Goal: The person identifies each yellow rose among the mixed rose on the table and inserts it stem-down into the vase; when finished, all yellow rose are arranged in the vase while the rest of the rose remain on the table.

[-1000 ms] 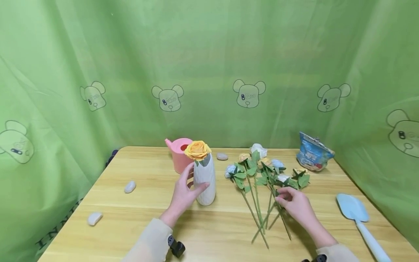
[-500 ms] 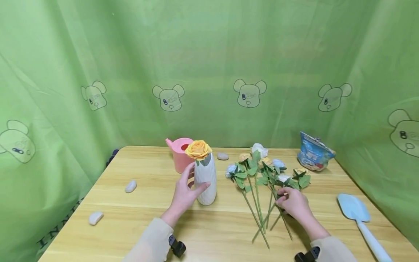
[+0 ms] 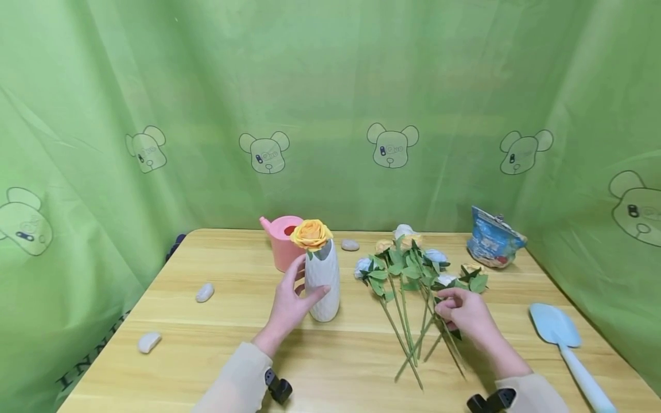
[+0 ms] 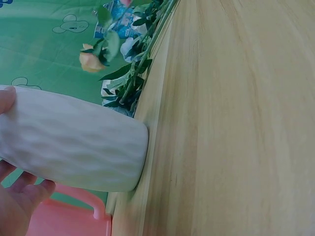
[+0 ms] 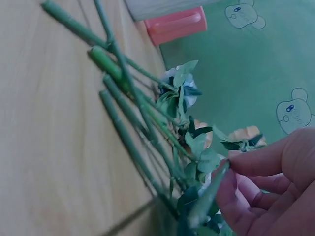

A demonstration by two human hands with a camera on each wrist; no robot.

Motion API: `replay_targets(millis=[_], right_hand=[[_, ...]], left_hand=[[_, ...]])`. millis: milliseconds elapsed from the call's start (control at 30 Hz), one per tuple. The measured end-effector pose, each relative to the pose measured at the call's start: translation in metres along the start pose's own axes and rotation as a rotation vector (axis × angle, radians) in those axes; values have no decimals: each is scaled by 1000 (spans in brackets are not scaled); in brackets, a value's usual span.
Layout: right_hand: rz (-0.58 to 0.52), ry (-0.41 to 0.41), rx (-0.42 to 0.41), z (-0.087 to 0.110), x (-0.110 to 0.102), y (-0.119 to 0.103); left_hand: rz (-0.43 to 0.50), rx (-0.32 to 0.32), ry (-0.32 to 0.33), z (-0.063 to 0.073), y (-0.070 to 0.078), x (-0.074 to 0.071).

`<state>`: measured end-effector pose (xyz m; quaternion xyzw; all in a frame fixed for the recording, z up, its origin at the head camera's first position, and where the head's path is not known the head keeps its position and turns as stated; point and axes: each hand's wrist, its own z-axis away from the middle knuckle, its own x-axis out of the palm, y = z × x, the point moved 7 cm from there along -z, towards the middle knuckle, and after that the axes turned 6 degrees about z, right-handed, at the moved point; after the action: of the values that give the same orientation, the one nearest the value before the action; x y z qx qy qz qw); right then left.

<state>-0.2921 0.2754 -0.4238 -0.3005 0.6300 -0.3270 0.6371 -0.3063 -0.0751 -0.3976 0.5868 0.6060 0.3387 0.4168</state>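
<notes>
My left hand [image 3: 291, 298] holds the white textured vase [image 3: 325, 281] round its side, thumb in front and fingers behind. The vase stands upright with a yellow-orange rose [image 3: 311, 235] in its mouth. On the right, several roses with long green stems lie crossed on the table. Among them my right hand [image 3: 467, 315] pinches a green stem [image 5: 209, 196] between thumb and fingers. A peach-yellow rose [image 3: 411, 240] sits raised at the top of the bunch, overlapping a white rose [image 3: 403, 230]. Leaves partly hide where the pinched stem runs.
A pink watering can [image 3: 284, 252] stands behind the vase. A grey stone [image 3: 350, 245] lies at the back, with two more stones at the left. A blue clipped bag [image 3: 493, 241] stands back right. A light-blue shovel [image 3: 560, 330] lies along the right side of the wooden table [image 3: 227, 355].
My right hand has pinched the stem and lifted it slightly. The peach-yellow rose has risen and shifted left over the white one. My left hand stays on the vase.
</notes>
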Motion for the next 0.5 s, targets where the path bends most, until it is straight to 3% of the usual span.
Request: replay_targets(millis=[200, 267, 500], right_hand=[[-70, 13, -50, 0, -2, -12], [-88, 24, -66, 0, -2, -17], [-138, 66, -118, 1, -8, -46]], left_hand=[[-4, 5, -5, 1, 5, 1], [-4, 7, -4, 0, -3, 0], [-22, -3, 8, 0, -3, -1]])
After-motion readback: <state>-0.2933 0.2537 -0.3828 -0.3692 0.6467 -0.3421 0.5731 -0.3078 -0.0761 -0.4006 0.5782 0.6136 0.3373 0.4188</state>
